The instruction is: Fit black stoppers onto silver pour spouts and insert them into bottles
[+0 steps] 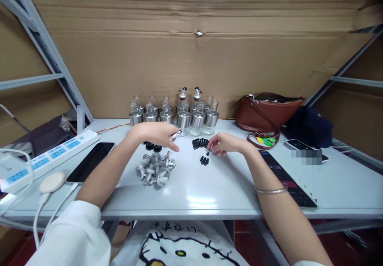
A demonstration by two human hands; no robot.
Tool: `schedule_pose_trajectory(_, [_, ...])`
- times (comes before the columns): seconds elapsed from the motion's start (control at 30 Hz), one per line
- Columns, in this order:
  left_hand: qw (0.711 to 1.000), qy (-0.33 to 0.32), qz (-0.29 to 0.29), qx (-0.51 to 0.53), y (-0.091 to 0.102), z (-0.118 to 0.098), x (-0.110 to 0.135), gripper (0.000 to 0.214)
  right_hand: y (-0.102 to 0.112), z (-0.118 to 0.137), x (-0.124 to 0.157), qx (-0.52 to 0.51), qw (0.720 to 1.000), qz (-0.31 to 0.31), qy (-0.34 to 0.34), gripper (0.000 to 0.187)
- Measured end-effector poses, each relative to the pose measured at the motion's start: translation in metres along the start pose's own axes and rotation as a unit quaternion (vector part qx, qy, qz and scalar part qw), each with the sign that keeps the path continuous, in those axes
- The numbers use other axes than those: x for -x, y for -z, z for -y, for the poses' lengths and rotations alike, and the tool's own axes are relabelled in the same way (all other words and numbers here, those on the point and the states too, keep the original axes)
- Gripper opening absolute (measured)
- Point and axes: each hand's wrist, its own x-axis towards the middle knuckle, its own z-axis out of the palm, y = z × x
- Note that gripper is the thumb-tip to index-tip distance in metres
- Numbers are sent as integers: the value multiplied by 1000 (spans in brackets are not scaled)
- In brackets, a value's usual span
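My left hand (pixel 160 133) is closed around a small silver pourer part (pixel 176 134), which sticks out past the fingertips in front of the glass bottles. Below it lies a pile of silver pourer parts (pixel 155 170) with round flanges. Black rings (pixel 153 146) show partly from under my left wrist. Fingertips of my right hand (pixel 223 143) are pinched together at the right end of a row of small black parts (pixel 200 143), seemingly on one of them. Several short black plugs (pixel 204 160) lie just in front of that row.
Steel-sleeved glass bottles (pixel 183 119) stand at the back, two topped with pourers (pixel 196 93). On the right are a brown bag (pixel 269 112), a dark cap (pixel 311 127), a phone (pixel 305 150) and a tablet (pixel 287 178). A power strip (pixel 50 156) and black phone (pixel 91 162) lie left.
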Motion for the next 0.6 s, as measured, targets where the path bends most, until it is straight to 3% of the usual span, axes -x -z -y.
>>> schedule_pose_trajectory(0.1, [1000,-2,0,3,0,0,0,36,-2,-3,-1,-13,997,69,21,16])
schedule_pose_trajectory(0.27, [1000,-5,-1,3,-1,0,0,36,-8,-6,-8,33,996,69,51,20])
schedule_pose_trajectory(0.4, [1000,-6,-2,-1,-2,0,-1,37,-8,-6,-8,87,990,16,110,15])
schedule_pose_trajectory(0.6, [1000,-9,10,-10,-5,-1,-5,37,-9,-7,-8,37,996,54,66,17])
